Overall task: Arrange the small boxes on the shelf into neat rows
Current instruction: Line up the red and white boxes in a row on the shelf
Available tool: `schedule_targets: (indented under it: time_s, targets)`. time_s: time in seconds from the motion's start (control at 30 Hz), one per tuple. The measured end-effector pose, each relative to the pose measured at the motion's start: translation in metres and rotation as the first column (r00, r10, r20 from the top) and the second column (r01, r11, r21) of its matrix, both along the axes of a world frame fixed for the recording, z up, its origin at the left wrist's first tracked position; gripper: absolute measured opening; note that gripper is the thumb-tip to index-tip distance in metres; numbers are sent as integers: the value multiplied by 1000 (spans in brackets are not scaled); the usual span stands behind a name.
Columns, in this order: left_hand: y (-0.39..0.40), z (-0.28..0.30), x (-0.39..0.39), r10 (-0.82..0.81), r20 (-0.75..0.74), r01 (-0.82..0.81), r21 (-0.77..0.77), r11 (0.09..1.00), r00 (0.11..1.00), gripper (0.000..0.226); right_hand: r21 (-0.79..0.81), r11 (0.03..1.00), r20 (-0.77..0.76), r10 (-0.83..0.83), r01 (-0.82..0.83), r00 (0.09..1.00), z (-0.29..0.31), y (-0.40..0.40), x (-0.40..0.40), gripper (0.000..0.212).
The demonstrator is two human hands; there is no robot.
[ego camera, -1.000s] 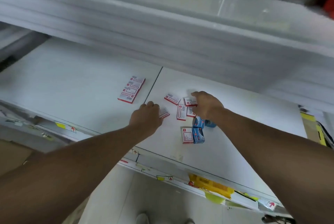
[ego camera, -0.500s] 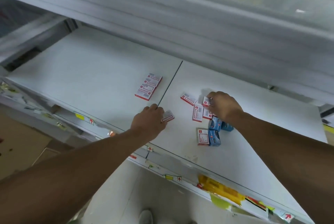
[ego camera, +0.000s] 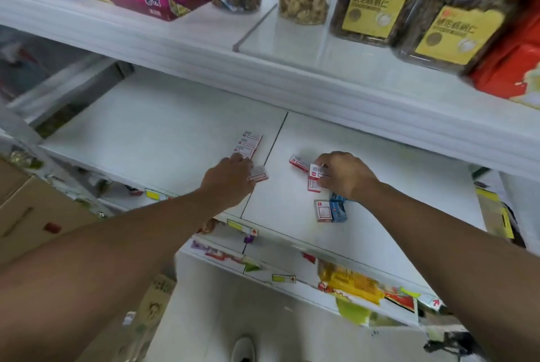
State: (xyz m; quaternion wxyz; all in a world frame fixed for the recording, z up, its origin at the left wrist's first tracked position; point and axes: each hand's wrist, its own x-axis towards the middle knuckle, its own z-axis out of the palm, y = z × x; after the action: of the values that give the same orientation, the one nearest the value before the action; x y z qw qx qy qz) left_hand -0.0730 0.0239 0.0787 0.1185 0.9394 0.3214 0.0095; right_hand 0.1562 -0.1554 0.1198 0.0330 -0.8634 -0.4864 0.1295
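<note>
**shelfnerd:** ok so your left hand (ego camera: 230, 179) is pinching one red-and-white box (ego camera: 258, 174) between thumb and fingertips, right at the near end of the row of boxes (ego camera: 247, 145) you've got going just left of the seam (ego camera: 271, 142) in the white shelf (ego camera: 163, 128). Right hand (ego camera: 344, 174) is curled around another box (ego camera: 317, 170), looks lifted a bit off the loose pile (ego camera: 314, 183)

**pickpack_dan:** so you're mid sorting then? row's only a handful long

**shelfnerd:** yeah I'd say early-middle. Still scattered right of the seam: one tilted box (ego camera: 298, 163) behind your right hand, a red one next to a blue box (ego camera: 339, 211) near the front, and another blue one (ego camera: 337, 197) half hidden under your wrist

**pickpack_dan:** what's the next move need

**shelfnerd:** butt the left one flush against the end of the row, same way up, edges lined up with the others. It's crooked right now, so you'll want to twist it a little before letting go. Then the right hand's box goes over the seam and lands behind it. Blue ones probably want their own row imo
</note>
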Motion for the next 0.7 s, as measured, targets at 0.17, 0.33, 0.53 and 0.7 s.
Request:
schedule_targets:
  time_s: [0.17, 0.33, 0.53, 0.7]
  targets:
    - [-12, 23, -26, 26, -2, -26, -12, 1000, 1000, 43, 17, 997, 6, 72, -72, 997, 15, 0, -30, 48]
    - [-32, 45, -56, 100, -61, -100, 12, 995, 993, 39, 25, 982, -1, 187, -187, 982, 21, -7, -55, 51]
    - [-73, 64, -101, 189, -62, -188, 22, 982, 980, 36, 87, 950, 3, 301, -300, 954, 29, -20, -86, 47]
    - [-109, 61, -143, 238, -112, -237, 25, 971, 965, 35, 74, 926, -23, 372, -369, 928, 22, -29, -118, 48]
